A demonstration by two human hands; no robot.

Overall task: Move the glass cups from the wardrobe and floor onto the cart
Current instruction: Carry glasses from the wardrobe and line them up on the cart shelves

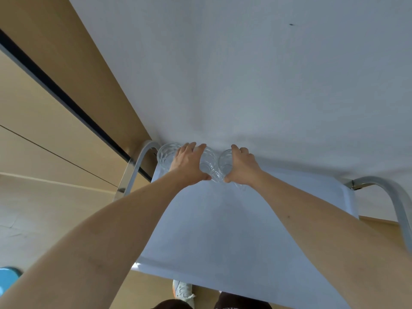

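Left hand point(189, 162) wraps middle cup point(208, 161), right hand point(242, 166) wraps right cup point(225, 160); both upright at cart tray point(223, 230) far edge, third cup point(166, 156) just left.

Clear, ribbed glass cups point(165, 156), glossy and transparent, centre of the frame; smooth matt white plastic cart tray point(223, 219) beneath them; polished, bent chrome metal cart tubes point(133, 172) at left and right; matt white wall point(245, 74) above; pale wood-grain wardrobe panels point(44, 97), upper left
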